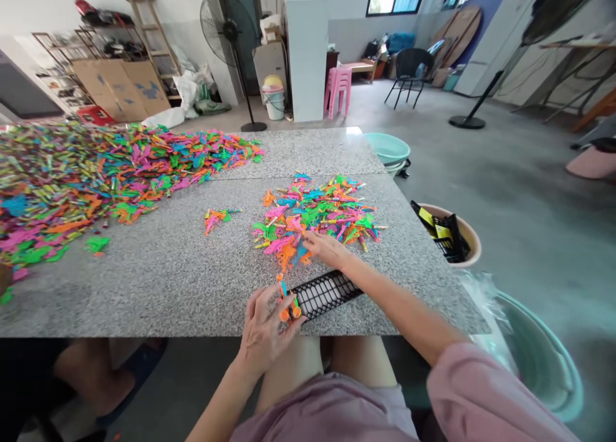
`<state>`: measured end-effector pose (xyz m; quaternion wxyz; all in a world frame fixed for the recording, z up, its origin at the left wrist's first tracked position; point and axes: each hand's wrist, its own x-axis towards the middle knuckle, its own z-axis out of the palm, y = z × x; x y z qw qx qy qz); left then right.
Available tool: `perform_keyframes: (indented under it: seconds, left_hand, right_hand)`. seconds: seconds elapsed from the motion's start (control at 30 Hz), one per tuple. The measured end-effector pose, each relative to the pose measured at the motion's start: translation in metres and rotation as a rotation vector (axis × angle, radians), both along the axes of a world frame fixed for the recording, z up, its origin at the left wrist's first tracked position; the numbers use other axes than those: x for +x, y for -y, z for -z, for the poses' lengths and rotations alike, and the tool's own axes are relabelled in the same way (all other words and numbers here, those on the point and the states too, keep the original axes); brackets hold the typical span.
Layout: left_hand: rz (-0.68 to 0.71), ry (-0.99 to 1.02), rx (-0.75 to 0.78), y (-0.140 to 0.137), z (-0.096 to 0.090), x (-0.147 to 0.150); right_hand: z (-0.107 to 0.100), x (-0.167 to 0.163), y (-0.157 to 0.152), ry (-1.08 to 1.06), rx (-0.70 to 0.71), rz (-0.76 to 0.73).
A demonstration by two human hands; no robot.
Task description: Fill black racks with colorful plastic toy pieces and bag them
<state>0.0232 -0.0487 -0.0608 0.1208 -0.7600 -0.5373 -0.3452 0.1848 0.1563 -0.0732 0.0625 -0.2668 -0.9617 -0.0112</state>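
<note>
My left hand (264,330) is curled around the left end of a black lattice plastic basket (330,294), its thumb and fingers gripping small orange and blue plastic toys (283,288) there. The narrow basket lies slightly slanted near the table's front edge. My right hand (330,249) is at the near edge of a loose pile of colourful plastic toys (332,204), with its fingertips pressed together. What sits between those fingertips is too small to make out. Close to them lie orange toys (287,256), and my right forearm passes over the basket's right end.
A much larger heap of similar pieces (144,166) covers the left of the speckled stone table (216,262). A few toys (219,219) lie between the heaps. Right of the table stand a tub holding black baskets (447,233) and a green basin (539,352). Another person's leg (96,378) shows at lower left.
</note>
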Motion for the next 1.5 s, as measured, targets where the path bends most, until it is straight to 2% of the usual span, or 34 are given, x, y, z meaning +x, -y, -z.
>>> perform_keyframes:
  seconds: [0.07, 0.13, 0.27, 0.33, 0.43, 0.5, 0.57, 0.67, 0.7, 0.73, 0.77, 0.9, 0.97, 1.07, 1.2, 1.37, 1.5]
  left_hand:
    - [0.047, -0.052, 0.005, 0.0, 0.001, 0.0]
    - [0.102, -0.048, -0.065, 0.0, 0.002, 0.001]
    - [0.17, 0.003, -0.197, -0.002, 0.003, -0.001]
    - [0.202, 0.003, -0.251, -0.001, 0.001, -0.006]
    - [0.204, 0.006, -0.344, 0.004, -0.002, -0.012]
    - [0.186, 0.01, -0.367, 0.007, -0.002, -0.013]
    - [0.171, 0.011, -0.356, 0.008, 0.0, -0.013]
    - [0.168, -0.002, -0.33, 0.007, 0.006, -0.011]
    - [0.171, -0.007, -0.322, 0.006, 0.008, -0.01]
    - [0.173, -0.009, -0.313, 0.005, 0.01, -0.01]
    - [0.172, -0.008, -0.307, 0.005, 0.011, -0.01]
    - [0.149, 0.003, -0.312, 0.005, 0.015, -0.011]
    - [0.151, 0.011, -0.316, 0.005, 0.016, -0.011]
    - [0.158, 0.028, -0.315, 0.007, 0.015, -0.013]
    - [0.164, 0.042, -0.337, 0.009, 0.013, -0.015]
    - [0.173, 0.042, -0.339, 0.008, 0.015, -0.014]
    - [0.155, 0.062, -0.362, 0.009, 0.014, -0.014]
  right_hand:
    - [0.003, 0.014, 0.013, -0.162, -0.109, 0.086]
    - [0.01, 0.024, 0.03, -0.336, -0.279, 0.223]
    - [0.033, 0.028, 0.063, -0.689, -0.791, 0.491]
    - [0.044, 0.026, 0.077, -0.859, -0.996, 0.537]
    - [0.051, 0.024, 0.091, -0.981, -1.112, 0.528]
    - [0.049, 0.029, 0.092, -0.993, -1.138, 0.528]
    - [0.043, 0.041, 0.085, -1.01, -1.075, 0.576]
    - [0.03, 0.066, 0.064, -1.033, -0.747, 0.744]
    - [0.027, 0.073, 0.058, -1.022, -0.66, 0.788]
    - [0.023, 0.078, 0.053, -1.002, -0.635, 0.801]
    - [0.02, 0.079, 0.051, -0.975, -0.683, 0.776]
    - [0.018, 0.059, 0.065, -0.965, -1.104, 0.506]
    - [0.021, 0.046, 0.077, -1.055, -1.18, 0.475]
    - [0.025, 0.035, 0.088, -1.091, -1.186, 0.52]
    - [0.031, 0.029, 0.089, -1.002, -1.027, 0.524]
    - [0.039, 0.017, 0.095, -1.012, -1.079, 0.561]
    - [0.031, 0.018, 0.101, -0.966, -0.957, 0.622]
